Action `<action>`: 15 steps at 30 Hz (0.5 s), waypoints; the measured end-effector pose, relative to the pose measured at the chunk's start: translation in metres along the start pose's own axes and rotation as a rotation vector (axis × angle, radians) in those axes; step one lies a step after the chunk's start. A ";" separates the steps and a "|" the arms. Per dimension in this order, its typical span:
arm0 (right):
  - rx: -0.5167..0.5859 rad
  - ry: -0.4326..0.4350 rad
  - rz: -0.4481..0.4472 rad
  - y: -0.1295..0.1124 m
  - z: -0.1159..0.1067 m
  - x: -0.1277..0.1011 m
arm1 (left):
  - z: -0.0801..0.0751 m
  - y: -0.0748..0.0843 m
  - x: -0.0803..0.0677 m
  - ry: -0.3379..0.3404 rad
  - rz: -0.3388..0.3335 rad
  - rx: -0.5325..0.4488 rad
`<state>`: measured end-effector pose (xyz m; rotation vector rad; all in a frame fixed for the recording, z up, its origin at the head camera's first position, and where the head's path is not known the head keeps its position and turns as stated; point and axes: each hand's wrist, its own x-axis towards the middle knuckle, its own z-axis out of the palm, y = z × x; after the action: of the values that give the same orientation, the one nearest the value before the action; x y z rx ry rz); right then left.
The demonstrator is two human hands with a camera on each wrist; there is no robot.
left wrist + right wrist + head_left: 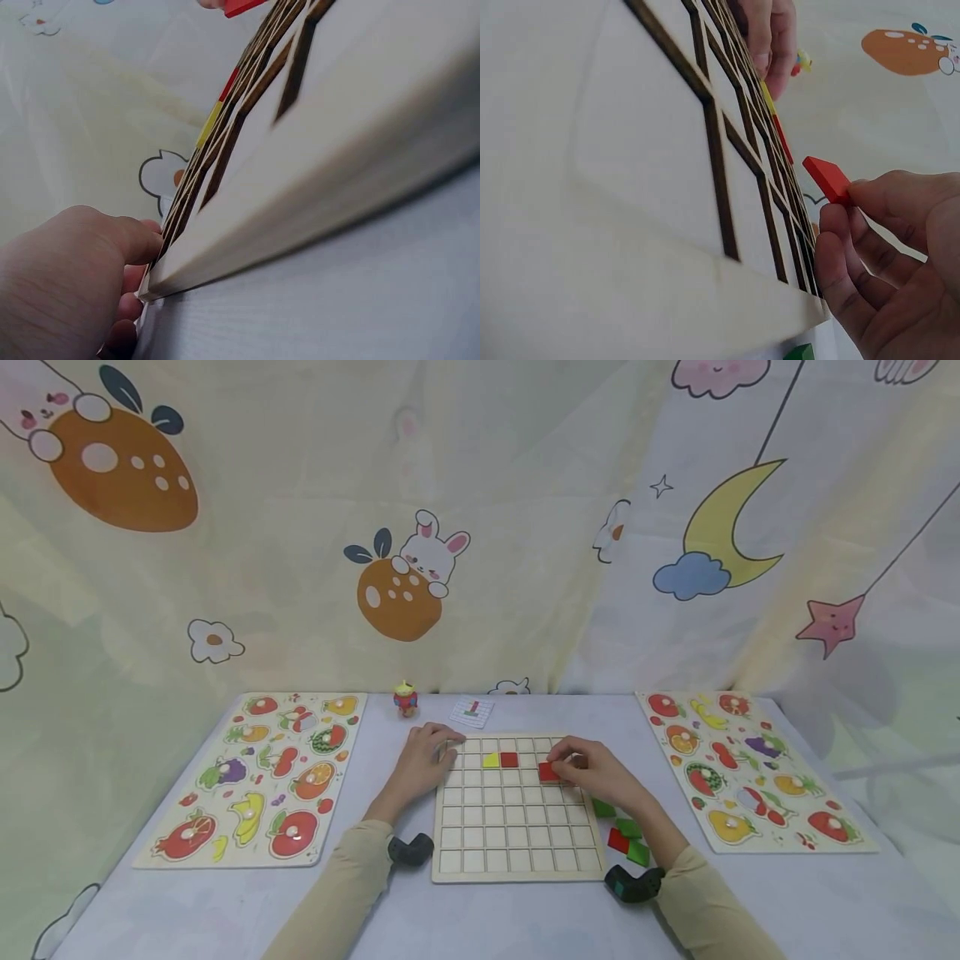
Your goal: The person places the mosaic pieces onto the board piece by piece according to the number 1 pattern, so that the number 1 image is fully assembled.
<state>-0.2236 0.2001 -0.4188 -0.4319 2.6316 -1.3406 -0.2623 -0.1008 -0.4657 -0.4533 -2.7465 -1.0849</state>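
Observation:
A wooden grid board lies flat on the table in front of me. In its second row sit a yellow piece and a red square tile. My right hand pinches another red tile just above the board's upper right cells; the right wrist view shows that red tile tilted between thumb and fingers. My left hand rests on the board's upper left corner, its fingers curled against the board's edge.
Loose green and red tiles lie on the table right of the board. Fruit peg puzzles lie at the far left and far right. A small toy figure and a card sit behind the board.

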 end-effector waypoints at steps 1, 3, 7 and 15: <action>0.002 -0.004 -0.005 0.000 0.001 0.000 | 0.000 0.000 0.000 0.000 0.003 0.002; 0.005 -0.007 -0.014 0.001 0.001 0.000 | 0.000 0.000 0.000 0.001 0.009 0.003; 0.005 -0.016 -0.019 -0.001 0.001 0.000 | 0.001 0.000 -0.001 0.006 0.016 0.008; 0.015 -0.046 -0.027 -0.010 0.003 0.003 | 0.000 0.001 -0.001 0.018 0.023 0.005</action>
<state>-0.2239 0.1909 -0.4122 -0.4921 2.5861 -1.3415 -0.2614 -0.1003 -0.4659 -0.4711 -2.7210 -1.0715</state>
